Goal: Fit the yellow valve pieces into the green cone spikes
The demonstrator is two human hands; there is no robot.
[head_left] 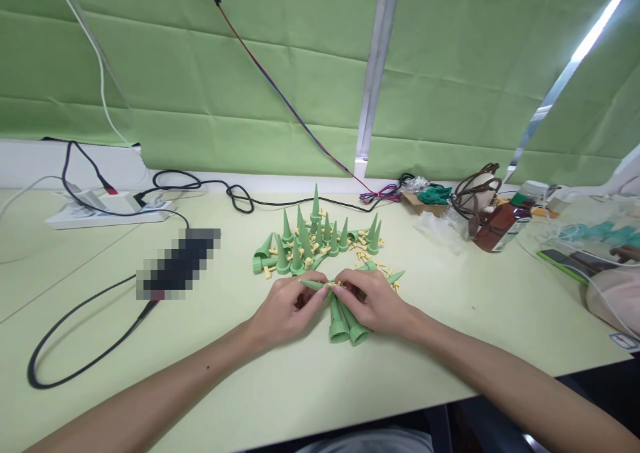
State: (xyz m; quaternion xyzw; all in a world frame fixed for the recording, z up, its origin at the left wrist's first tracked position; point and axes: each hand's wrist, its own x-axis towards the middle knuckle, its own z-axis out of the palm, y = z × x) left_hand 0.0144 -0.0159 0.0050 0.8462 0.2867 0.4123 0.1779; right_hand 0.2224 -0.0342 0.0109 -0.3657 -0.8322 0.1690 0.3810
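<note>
My left hand (286,312) pinches a green plastic cone spike (314,284) lying sideways, its tip pointing left. My right hand (376,301) meets it fingertip to fingertip and holds a small yellow plastic piece (338,284) at the cone's wide end. Two more green cones (345,321) lie under my right hand, open ends toward me. Behind the hands, several green cones (310,240) stand upright or lie tipped, with small yellow pieces (361,245) scattered among them on the pale green table (210,373).
A white power strip (107,212) with black cables (80,346) sits at the left, beside a blurred dark object (180,263). A brown bag with clutter (493,216) and a phone (567,261) lie at the right. Green blinds hang behind.
</note>
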